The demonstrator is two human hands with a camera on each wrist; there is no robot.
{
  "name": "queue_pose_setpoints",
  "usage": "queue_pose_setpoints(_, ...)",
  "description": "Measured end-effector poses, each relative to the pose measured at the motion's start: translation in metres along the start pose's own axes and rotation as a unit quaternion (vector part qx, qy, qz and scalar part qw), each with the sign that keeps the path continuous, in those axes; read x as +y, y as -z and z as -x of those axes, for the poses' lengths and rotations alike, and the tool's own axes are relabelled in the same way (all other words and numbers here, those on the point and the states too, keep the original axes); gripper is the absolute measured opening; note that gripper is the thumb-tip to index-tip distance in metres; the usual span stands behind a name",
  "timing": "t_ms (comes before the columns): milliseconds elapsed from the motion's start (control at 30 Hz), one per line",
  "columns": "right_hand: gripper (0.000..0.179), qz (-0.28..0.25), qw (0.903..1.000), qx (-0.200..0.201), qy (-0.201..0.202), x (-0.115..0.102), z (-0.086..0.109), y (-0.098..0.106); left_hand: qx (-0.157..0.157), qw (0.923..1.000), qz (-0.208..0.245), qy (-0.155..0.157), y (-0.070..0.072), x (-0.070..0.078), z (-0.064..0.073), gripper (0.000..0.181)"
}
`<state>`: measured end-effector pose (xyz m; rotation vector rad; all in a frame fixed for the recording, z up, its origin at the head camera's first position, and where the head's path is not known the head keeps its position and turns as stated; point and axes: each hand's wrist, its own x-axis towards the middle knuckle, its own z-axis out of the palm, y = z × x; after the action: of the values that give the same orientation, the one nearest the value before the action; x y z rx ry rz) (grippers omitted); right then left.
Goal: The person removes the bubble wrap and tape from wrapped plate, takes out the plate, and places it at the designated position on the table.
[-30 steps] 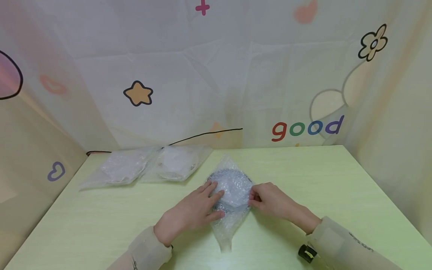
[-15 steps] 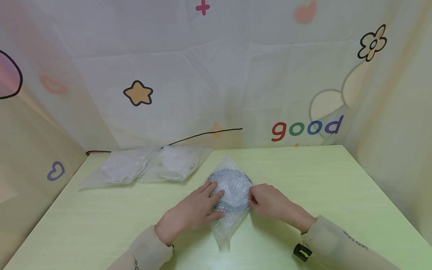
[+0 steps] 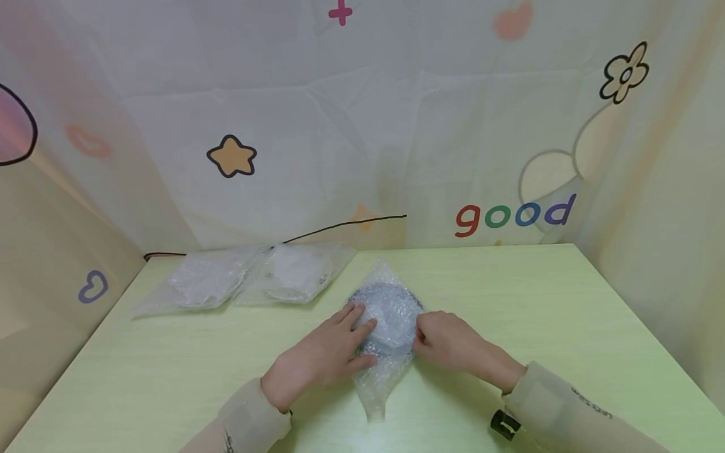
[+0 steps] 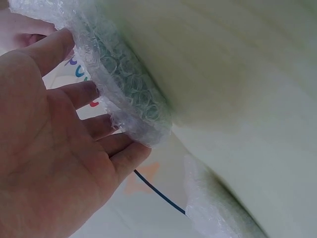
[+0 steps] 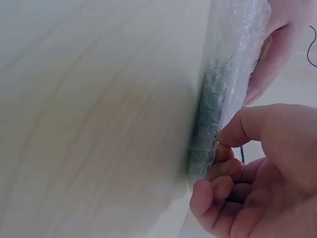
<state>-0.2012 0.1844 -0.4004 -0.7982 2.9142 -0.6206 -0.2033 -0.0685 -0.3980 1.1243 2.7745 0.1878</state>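
Observation:
A round, dark-rimmed item wrapped in bubble wrap (image 3: 391, 314) lies on the table in the head view, its wrap tapering to points at far and near ends. My left hand (image 3: 325, 349) rests on its left side with fingers spread and nearly straight. In the left wrist view, that hand's fingertips (image 4: 89, 91) touch the wrap's upper face. At the package's right edge, my right hand (image 3: 453, 340) pinches the bubble wrap between thumb and curled index finger. The right wrist view shows this right hand (image 5: 262, 168) low beside the wrap's side, other fingers curled.
Two more bubble-wrapped packages, one at far left (image 3: 206, 280) and another beside it (image 3: 300, 274), lie along the table's back edge. A printed curtain (image 3: 362, 138) hangs behind the pale green table (image 3: 510, 289). A black band (image 3: 505, 425) sits under the right sleeve.
My right hand's fingers have curled in tighter at the package's right edge, and the hand and forearm have shifted slightly left. The left hand stays in place on the package.

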Motion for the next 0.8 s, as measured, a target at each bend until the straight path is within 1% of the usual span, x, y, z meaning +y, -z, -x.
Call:
queue_pose_setpoints(333, 0.026, 0.006, 0.9999, 0.000, -0.011, -0.0014, -0.0013, -0.0020, 0.002, 1.0000, -0.008, -0.004, -0.0022, -0.0011, -0.0008, 0.066)
queue_pose_setpoints(533, 0.027, 0.004, 1.0000, 0.007, -0.004, -0.0018, -0.0018, -0.0034, 0.003, 0.9999, -0.009, -0.007, -0.0025, -0.0012, -0.0012, 0.066)
queue_pose_setpoints(800, 0.024, -0.022, 0.9997, 0.002, 0.005, -0.0031, -0.0017, -0.0025, 0.001, 0.9999, -0.011, -0.003, -0.0011, -0.0006, -0.0003, 0.067)
